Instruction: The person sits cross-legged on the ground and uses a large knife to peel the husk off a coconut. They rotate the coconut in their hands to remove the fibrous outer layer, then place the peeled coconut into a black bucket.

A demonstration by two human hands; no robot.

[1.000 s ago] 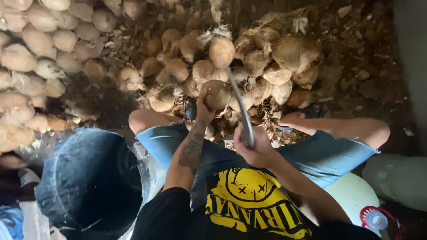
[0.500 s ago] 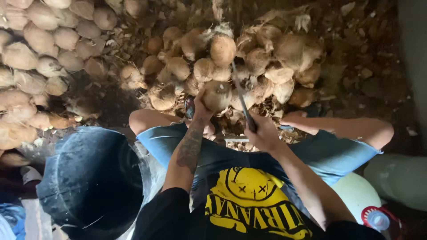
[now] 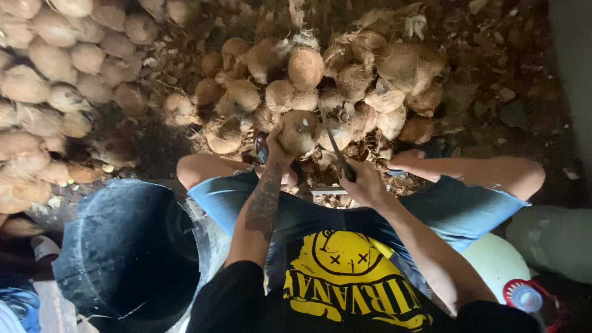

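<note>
The left hand (image 3: 279,147) is clamped on a husked coconut (image 3: 300,131), holding it up in front of the knees, just above the floor (image 3: 493,74). The right hand (image 3: 364,185) is closed on the handle of a long blade (image 3: 333,140), whose edge lies against the coconut's right side. The shell looks whole and brown with a pale patch, so by my reading the cutting on this one is barely begun. A big heap of coconuts (image 3: 345,80) lies ahead and a paler pile (image 3: 49,92) to the left. The black tub (image 3: 129,253) beside the left leg looks dark inside; its contents cannot be made out.
</note>
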